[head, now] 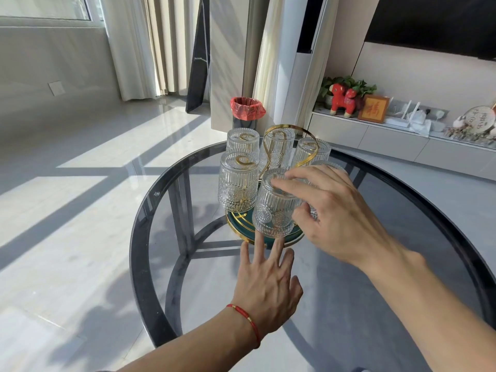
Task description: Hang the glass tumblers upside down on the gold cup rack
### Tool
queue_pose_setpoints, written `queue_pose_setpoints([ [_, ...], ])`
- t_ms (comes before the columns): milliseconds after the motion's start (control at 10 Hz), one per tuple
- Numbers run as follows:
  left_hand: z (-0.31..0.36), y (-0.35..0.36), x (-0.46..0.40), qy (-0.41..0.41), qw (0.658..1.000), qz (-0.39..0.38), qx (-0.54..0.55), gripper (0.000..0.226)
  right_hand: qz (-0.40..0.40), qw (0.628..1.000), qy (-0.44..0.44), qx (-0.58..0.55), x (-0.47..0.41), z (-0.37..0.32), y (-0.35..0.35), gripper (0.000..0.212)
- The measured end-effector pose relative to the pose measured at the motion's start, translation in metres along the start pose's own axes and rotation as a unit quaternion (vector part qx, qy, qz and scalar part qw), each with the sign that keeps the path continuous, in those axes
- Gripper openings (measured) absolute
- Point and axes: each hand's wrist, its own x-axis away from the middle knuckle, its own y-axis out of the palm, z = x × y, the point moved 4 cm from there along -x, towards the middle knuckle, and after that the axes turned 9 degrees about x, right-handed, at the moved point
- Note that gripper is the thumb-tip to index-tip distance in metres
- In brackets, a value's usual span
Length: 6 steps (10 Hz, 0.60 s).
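Note:
The gold cup rack point(291, 129) stands on a round green tray with a gold rim point(291, 236) on the glass table. Several ribbed glass tumblers hang upside down on it, among them one at the back left point(243, 142) and one at the front left point(237, 183). My right hand point(335, 213) holds the nearest tumbler point(276, 208) upside down, fingers over its base and thumb on its side. Another tumbler is partly hidden behind that hand. My left hand point(265, 283) lies below with straight fingers whose tips touch the tray's front rim.
The round smoked-glass table point(145, 232) has a dark rim. A bin with a red bag point(247, 111) stands on the floor behind it. A low cabinet with ornaments point(375, 130) runs along the right wall.

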Motion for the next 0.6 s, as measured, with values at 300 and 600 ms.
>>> queue_pose_setpoints([
  [300,0.0,0.003,-0.001,-0.002,1.0,-0.01,0.002,0.052,-0.028,0.999,-0.013,0.006,0.001,0.001,-0.002,0.055],
  [600,0.003,0.007,0.009,-0.018,0.999,-0.026,0.03,0.058,0.04,0.998,-0.002,-0.039,0.021,-0.001,-0.02,0.056],
])
